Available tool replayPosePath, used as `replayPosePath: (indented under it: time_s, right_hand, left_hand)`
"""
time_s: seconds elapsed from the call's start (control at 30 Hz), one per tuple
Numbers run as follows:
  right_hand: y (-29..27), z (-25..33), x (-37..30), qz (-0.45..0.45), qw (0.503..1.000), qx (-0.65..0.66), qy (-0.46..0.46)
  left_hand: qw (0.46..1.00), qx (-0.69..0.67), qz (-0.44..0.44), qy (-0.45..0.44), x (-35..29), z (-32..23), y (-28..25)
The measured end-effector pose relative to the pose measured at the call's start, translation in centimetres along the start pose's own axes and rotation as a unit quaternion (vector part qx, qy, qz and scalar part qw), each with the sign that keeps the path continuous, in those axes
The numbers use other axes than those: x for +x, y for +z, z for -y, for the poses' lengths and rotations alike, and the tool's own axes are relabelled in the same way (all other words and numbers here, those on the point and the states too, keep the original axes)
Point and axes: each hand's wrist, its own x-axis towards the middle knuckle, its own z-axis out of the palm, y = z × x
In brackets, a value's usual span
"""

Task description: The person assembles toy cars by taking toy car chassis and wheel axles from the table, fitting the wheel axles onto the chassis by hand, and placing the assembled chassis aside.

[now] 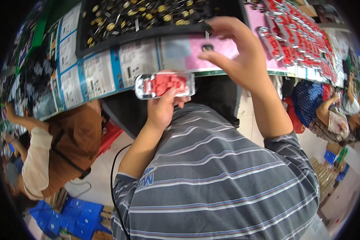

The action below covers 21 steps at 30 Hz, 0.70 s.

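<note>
My left hand (161, 111) grips a toy car body (164, 85) in front of my chest, thumb lying on its red interior. The car's outer shell is whitish, and its inner side faces up. Higher and to the right, my right hand (246, 60) has a wheel axle (207, 47) between thumb and index finger, with a black wheel at each end. Just beyond that hand is a black tray (144, 37), heaped with small black wheels (162, 18), many with gold hubs.
Labelled sheets (98, 74) with blue borders cover the bench. Rows of red-and-white car parts (292, 36) lie on the right, near pink sheeting (224, 47). Dark parts (36, 80) are piled at left. A co-worker in brown (76, 138) sits left, another person (328, 108) right.
</note>
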Motion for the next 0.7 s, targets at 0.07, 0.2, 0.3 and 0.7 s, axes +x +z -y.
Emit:
replayPosePath:
  time_s: [0.07, 0.2, 0.3, 0.7]
  right_hand:
    - [-0.8, -0.8, 2.1, -0.013, 0.995, -0.1, 0.005]
    - [-5.1, -8.7, 4.3, -0.154, 0.962, -0.212, 0.083]
    - [-10.0, -17.1, 5.2, -0.097, 0.918, -0.364, 0.126]
    - [-10.8, -27.2, 6.1, -0.05, 0.882, -0.402, 0.239]
  left_hand:
    - [1.0, 0.001, -0.025, 0.011, -0.2, 0.1, 0.2]
    - [0.999, 0.011, -0.024, 0.021, -0.5, -0.3, 0.5]
    - [1.0, 0.004, -0.017, 0.016, -0.3, -0.4, 0.2]
    - [1.0, 0.001, -0.003, -0.008, 0.2, 0.4, 0.2]
